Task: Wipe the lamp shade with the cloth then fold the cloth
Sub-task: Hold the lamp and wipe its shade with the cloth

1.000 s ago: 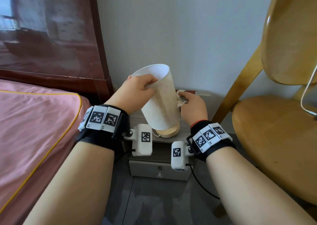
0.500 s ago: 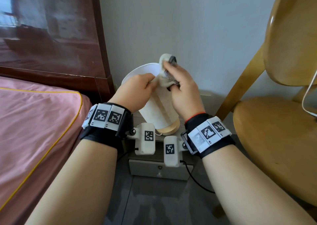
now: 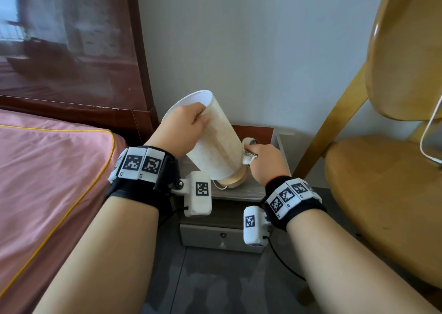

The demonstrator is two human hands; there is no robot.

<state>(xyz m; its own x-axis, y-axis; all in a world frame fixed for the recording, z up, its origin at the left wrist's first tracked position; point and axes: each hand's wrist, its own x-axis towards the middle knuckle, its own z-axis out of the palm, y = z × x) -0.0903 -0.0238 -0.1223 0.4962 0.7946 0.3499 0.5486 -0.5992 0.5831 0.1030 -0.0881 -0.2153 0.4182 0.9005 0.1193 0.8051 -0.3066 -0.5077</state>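
A cream cylindrical lamp shade [image 3: 216, 143] leans to the left on its round wooden base [image 3: 233, 182], which sits on a small nightstand. My left hand [image 3: 181, 129] grips the shade's upper rim, thumb on the outside. My right hand [image 3: 265, 161] is closed around a bunched white cloth [image 3: 247, 149] with dark markings and presses it against the lower right side of the shade. Most of the cloth is hidden inside my fist.
The nightstand [image 3: 241, 190] has a grey drawer [image 3: 222, 238] below. A bed with a pink cover [image 3: 47, 182] and a dark wooden headboard [image 3: 71, 50] is close on the left. A yellow wooden chair [image 3: 387, 182] stands close on the right, with a white cable [image 3: 428, 131] over it.
My right hand with the cloth has slid from the top rim of the shade down its right side to near the base. The left hand keeps its hold on the rim.
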